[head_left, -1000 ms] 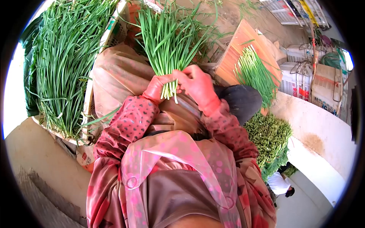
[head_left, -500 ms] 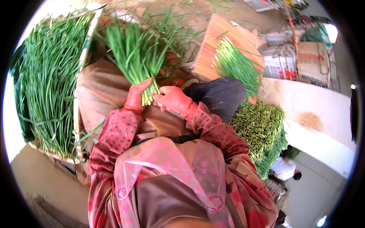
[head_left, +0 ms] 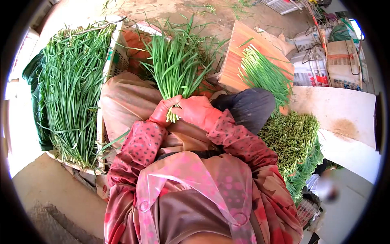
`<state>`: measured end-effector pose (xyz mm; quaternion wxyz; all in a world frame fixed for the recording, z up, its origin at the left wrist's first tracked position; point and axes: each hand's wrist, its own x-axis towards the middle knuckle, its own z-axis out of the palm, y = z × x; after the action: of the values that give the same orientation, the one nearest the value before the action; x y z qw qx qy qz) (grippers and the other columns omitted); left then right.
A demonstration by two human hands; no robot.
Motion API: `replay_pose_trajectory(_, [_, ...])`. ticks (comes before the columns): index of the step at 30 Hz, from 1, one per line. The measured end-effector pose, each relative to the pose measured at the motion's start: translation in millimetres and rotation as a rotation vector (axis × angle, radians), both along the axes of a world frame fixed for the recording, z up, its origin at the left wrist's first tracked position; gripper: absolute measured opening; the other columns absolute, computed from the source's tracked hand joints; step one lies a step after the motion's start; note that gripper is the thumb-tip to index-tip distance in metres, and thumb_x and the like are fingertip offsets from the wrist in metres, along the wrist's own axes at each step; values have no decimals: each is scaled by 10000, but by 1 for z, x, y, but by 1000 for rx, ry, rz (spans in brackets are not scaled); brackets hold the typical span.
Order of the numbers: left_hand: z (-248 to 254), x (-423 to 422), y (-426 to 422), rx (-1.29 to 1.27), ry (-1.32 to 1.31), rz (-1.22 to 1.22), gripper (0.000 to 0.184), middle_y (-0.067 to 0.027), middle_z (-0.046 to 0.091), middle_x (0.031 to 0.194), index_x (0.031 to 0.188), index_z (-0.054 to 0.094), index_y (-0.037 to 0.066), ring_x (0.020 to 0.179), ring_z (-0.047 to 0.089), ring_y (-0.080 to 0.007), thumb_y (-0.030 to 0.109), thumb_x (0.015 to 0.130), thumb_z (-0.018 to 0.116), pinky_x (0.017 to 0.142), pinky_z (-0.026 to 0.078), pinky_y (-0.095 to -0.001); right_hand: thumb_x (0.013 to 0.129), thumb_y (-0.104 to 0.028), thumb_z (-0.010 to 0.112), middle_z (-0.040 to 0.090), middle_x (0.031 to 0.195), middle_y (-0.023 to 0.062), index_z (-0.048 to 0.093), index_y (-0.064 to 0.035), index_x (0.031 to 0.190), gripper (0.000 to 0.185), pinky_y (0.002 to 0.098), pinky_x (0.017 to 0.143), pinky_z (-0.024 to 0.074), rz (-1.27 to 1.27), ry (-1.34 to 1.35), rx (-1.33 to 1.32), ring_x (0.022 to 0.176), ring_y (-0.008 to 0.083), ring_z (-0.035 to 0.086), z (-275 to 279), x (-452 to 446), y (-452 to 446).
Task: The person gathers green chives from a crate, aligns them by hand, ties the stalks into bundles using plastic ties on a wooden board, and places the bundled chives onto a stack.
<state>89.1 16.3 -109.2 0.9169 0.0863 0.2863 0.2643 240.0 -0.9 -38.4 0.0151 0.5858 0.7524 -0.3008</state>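
Note:
A bunch of garlic chives stands upright over my lap, green leaves fanned out away from me and pale cut stem ends towards me. My left hand, in a reddish rubber glove, is closed round the stems from the left. From the right, my gloved right hand is closed over the same stems, its fingers partly hidden. Right of my knee, a second bunch of chives lies on a wooden board.
On the left, a crate is heaped with long loose chives. A stack of bundled chives stands by my right side, beside a white panel. Several crates sit at the back right. A blurred person is at lower right.
My right hand has closed in over the stems, nearer my left hand. The bunch stands more upright. The whole view has shifted a little, moving everything right and down.

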Motion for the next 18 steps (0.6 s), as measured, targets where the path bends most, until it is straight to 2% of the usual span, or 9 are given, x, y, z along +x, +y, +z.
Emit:
replay_pose_trajectory(4, [10, -3, 0, -58, -30, 0, 235, -105, 693, 924, 1030, 661, 20, 810, 675, -196, 204, 887, 631, 750, 557, -300, 862, -546, 559, 638, 689, 146, 664, -87, 799, 475, 466, 567, 477, 81, 28, -74, 654, 374, 630, 23, 3, -2])
replay_pose_trajectory(6, [-22, -11, -1, -35, -88, -113, 311, -98, 690, 944, 1107, 636, 12, 814, 677, -202, 198, 857, 632, 784, 559, -330, 888, -445, 586, 643, 721, 125, 673, -89, 885, 367, 398, 561, 479, 1, 342, 51, 645, 308, 629, 31, 10, -8])
replay_pose_trajectory(8, [23, -12, -1, 182, 128, -205, 260, -101, 667, 817, 1022, 626, -1, 668, 642, -181, 179, 834, 635, 685, 564, -309, 908, -369, 601, 648, 735, 107, 675, -85, 949, 296, 352, 560, 481, -1, 446, 126, 633, 256, 631, 37, 22, -6])
replay_pose_trajectory(11, [67, -32, -12, 69, 193, -146, 262, -112, 652, 764, 995, 611, 0, 586, 615, -176, 163, 802, 679, 603, 572, -379, 885, -248, 640, 677, 813, 95, 672, -66, 962, 201, 316, 633, 516, -422, 714, 229, 701, 240, 659, 70, 37, 22])
replay_pose_trajectory(12, [66, -43, -16, 104, 244, -179, 274, -118, 650, 756, 997, 606, -9, 553, 605, -181, 160, 793, 679, 561, 552, -337, 885, -198, 640, 684, 835, 94, 673, -62, 964, 161, 300, 642, 516, -536, 809, 188, 710, 228, 660, 84, 42, 40])
replay_pose_trajectory(14, [74, -64, -22, 153, 316, -230, 264, -125, 646, 740, 973, 605, -26, 536, 598, -189, 130, 770, 675, 508, 513, -303, 887, -179, 629, 688, 854, 92, 681, -68, 949, 137, 307, 673, 519, -492, 744, 452, 761, 235, 666, 95, 48, 70])
replay_pose_trajectory(15, [82, -74, -24, 193, 351, -256, 262, -129, 642, 726, 959, 605, -32, 529, 594, -193, 112, 753, 677, 494, 495, -293, 880, -174, 609, 683, 894, 87, 670, -109, 1000, 150, 324, 707, 529, -317, 611, 609, 813, 250, 665, 88, 54, 87])
replay_pose_trajectory(16, [93, -81, -27, 229, 385, -281, 260, -133, 638, 712, 946, 605, -38, 523, 591, -197, 94, 735, 680, 479, 477, -283, 880, -174, 609, 683, 894, 87, 670, -109, 1000, 150, 324, 707, 529, -318, 618, 606, 813, 250, 665, 79, 56, 100])
replay_pose_trajectory(18, [109, -94, -33, 179, 364, -289, 281, -146, 639, 700, 938, 607, -45, 529, 608, -207, 67, 697, 698, 468, 479, -285, 874, -175, 581, 668, 912, 80, 637, -148, 1061, 197, 362, 731, 535, 47, 298, 881, 838, 270, 658, 62, 49, 117])
